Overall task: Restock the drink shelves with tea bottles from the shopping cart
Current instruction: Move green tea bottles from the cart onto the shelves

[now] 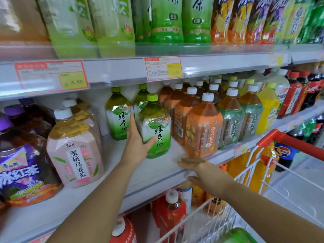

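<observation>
The middle shelf has a bare patch near its front edge. That is where the green tea bottle is, in front of two like it and just beside an orange-labelled bottle. It leans a little to one side, and I cannot tell whether its base is fully down. The shopping cart is parked close at the lower right. Something green sits low in it, too blurred to name.

The bottle is big and full, so I'd judge it heavy for one hand, with the liquid sloshing if it is tipped. The plastic wall will give a little under a squeeze, and the glossy label looks slick. The broad belly under the shoulder gives the best hold. The thin neck below the cap would do for a lift, but not for steering the bottle into a row.

The left hand holds it by the belly. The palm is against the bottle's left side, a finger runs up along the side, and the thumb is hooked across the lower front of the label. The forearm reaches up and in from below. The right hand holds nothing. Its fingers lie straight and flat along the shelf's front lip with the thumb below the edge, as if to brace the person.
</observation>
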Demonstrator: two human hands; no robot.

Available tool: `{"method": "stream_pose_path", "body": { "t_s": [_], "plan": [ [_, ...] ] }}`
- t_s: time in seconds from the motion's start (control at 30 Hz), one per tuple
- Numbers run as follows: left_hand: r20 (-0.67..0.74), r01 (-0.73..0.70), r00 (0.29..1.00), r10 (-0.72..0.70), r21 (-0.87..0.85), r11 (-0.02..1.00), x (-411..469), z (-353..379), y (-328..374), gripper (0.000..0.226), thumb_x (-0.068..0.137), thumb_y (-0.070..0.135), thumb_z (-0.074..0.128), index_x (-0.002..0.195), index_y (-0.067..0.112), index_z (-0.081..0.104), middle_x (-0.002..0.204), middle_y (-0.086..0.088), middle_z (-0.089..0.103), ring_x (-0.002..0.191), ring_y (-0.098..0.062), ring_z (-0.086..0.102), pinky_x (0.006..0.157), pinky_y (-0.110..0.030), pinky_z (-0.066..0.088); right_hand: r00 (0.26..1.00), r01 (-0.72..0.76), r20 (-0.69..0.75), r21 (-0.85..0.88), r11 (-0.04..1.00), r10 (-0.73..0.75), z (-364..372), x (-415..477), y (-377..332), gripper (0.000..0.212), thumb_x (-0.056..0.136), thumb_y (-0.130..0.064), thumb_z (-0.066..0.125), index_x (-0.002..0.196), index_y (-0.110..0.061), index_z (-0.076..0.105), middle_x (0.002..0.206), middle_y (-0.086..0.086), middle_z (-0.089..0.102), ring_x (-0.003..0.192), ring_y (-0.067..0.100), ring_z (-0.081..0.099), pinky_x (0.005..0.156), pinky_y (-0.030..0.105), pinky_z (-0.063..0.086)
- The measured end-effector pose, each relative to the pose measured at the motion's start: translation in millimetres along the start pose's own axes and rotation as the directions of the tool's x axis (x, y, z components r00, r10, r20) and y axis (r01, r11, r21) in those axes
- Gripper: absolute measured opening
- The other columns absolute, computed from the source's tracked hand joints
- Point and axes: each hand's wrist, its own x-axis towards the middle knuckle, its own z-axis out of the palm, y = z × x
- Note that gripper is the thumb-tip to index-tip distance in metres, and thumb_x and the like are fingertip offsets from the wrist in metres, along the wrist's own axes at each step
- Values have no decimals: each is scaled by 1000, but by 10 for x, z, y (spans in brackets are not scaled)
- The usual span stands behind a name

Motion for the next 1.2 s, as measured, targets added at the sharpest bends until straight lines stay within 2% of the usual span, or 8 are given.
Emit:
{"method": "stream_pose_path", "body": {
  "t_s": [0.07,0.13,0.2,0.27,0.33,0.87,1.0,1.2],
  "plan": [
    [-117,-13,993,27,116,993,-46,141,62,110,79,17,73,149,24,-12,156,-7,5,141,-24,20,99,-22,25,1000,0,0,2,1000,0,21,6,10,59,97,-23,50,147,-37,22,155,-13,19,143,6,12,114,23,15],
    [-209,17,978,20,173,985,-65,311,118,115,74,24,78,149,20,-9,153,-13,4,138,-35,23,97,-34,38,1000,7,0,-4,1000,-7,30,18,20,59,97,-23,49,147,-38,21,155,-14,19,143,6,11,114,23,14],
    [-265,136,960,-95,140,981,-5,440,176,124,66,35,82,149,19,-8,151,-16,6,133,-40,29,98,-46,40,1000,17,17,-1,1000,-17,25,25,31,59,97,-23,49,147,-39,21,155,-14,20,143,6,10,114,23,13],
    [-294,250,929,-226,46,967,82,513,250,127,63,40,84,149,20,-8,149,-17,10,128,-40,34,98,-48,41,999,28,25,9,1000,-28,20,27,50,60,97,-22,49,146,-40,20,155,-14,20,143,5,10,115,24,14],
    [-316,282,911,-265,10,959,148,567,277,126,63,39,83,149,23,-8,147,-16,15,126,-38,37,95,-47,42,999,36,39,8,999,-36,14,22,63,60,97,-22,49,146,-41,19,154,-15,20,143,5,10,116,25,15],
    [-432,268,878,-206,86,960,597,715,133,110,63,30,82,146,14,11,139,-18,29,111,-41,51,90,-50,47,996,86,17,13,996,-87,25,1,107,60,97,-25,50,146,-42,19,153,-22,16,142,0,5,113,19,11],
    [-375,266,902,-215,89,960,599,708,114,109,68,32,81,147,14,8,143,-17,22,118,-39,46,90,-51,47,996,83,26,14,996,-83,37,-2,98,61,97,-22,50,146,-42,18,154,-21,16,142,0,5,113,19,10],
    [-36,274,962,-272,63,960,226,364,289,105,79,31,74,149,15,-3,150,-15,6,136,-32,26,107,-36,31,998,52,45,33,998,-53,-24,-26,64,60,95,-18,51,146,-36,24,154,-13,21,143,7,12,115,25,14]
  ]
}}
